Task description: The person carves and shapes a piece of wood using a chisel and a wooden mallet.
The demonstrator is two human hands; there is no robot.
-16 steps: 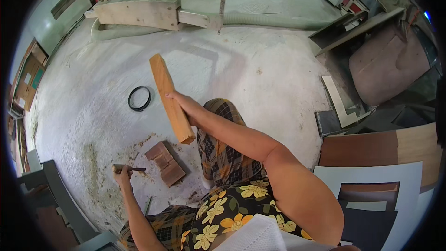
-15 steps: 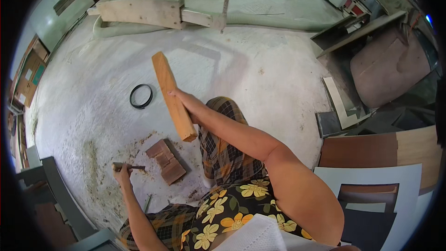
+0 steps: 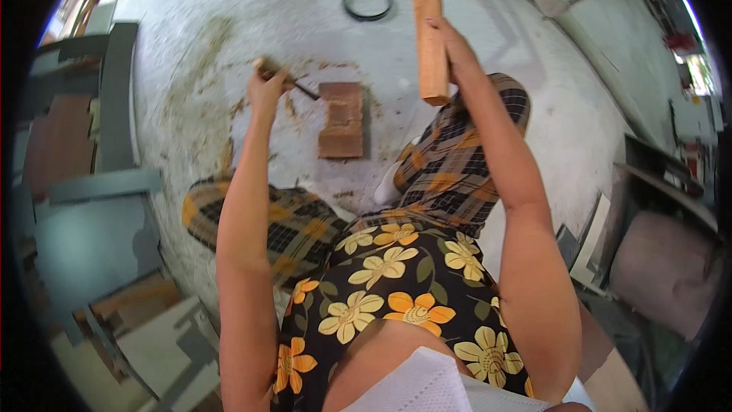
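My right hand [image 3: 451, 44] grips a long wooden block [image 3: 428, 27] and holds it upright above the floor, right of a reddish brick [image 3: 340, 118]. My left hand [image 3: 266, 85] is closed around a chisel [image 3: 287, 82] with a wooden handle. Its dark metal tip points at the brick's upper left corner. The brick lies flat on the pale concrete floor [image 3: 229, 23] in front of my knees, with reddish dust scattered around it.
A black rubber ring [image 3: 367, 2] lies on the floor beyond the brick. A grey metal frame [image 3: 107, 152] stands at the left. Boards and panels [image 3: 656, 259] lean at the right. My legs in checked fabric are folded below the brick.
The view has swung, so the brick now sits centrally. My right hand has raised the wooden block higher. My left hand keeps the chisel beside the brick.
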